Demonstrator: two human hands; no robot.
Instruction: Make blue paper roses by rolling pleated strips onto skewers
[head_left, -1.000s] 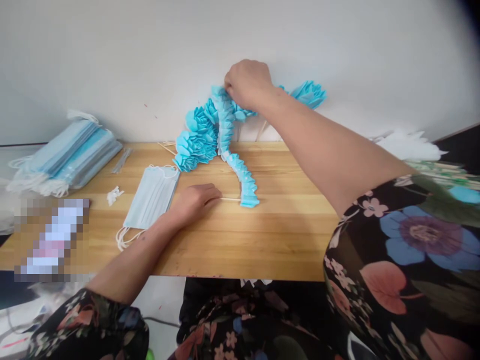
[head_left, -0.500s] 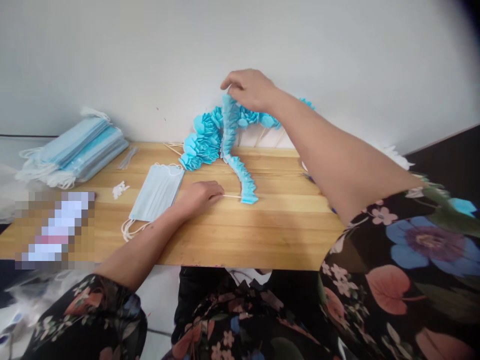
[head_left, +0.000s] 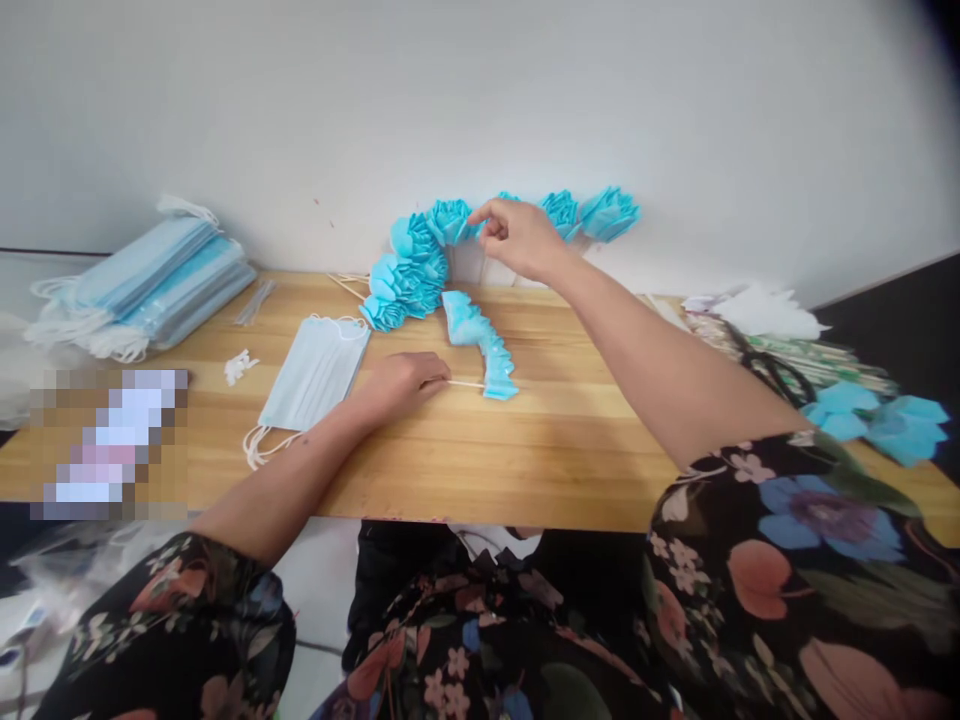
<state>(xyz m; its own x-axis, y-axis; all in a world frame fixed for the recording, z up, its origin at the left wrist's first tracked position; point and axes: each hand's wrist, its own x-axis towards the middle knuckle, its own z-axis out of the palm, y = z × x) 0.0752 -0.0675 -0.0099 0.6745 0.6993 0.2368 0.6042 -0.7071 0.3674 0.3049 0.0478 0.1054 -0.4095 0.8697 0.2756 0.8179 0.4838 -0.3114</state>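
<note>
Pleated strip: the light-blue strip [head_left: 493, 350] lies in a bend along the middle of the worktop [head_left: 465, 470], one end at the tip of a thin stick [head_left: 466, 384], the other just beside the blue flowers [head_left: 409, 282].
Left hand: the left hand [head_left: 405, 385] rests low on the worktop, its fingers closed around the stick.
Right hand: the right hand [head_left: 521, 235] is raised before the flowers, fingers half curled with a narrow gap; nothing shows held.
Done: several full flowers stand or lie at the back, seemingly finished.
Left to do: the strip is loose and unrolled, so this piece looks barely begun; a flat mask [head_left: 319, 372] and a mask stack [head_left: 150, 290] look unused.
Hidden: some flowers sit behind the right hand; the stick's gripped end is covered.
Hard to make out: a pixelated patch [head_left: 116, 440] at left, and the dark loop [head_left: 780, 368] at right.
</note>
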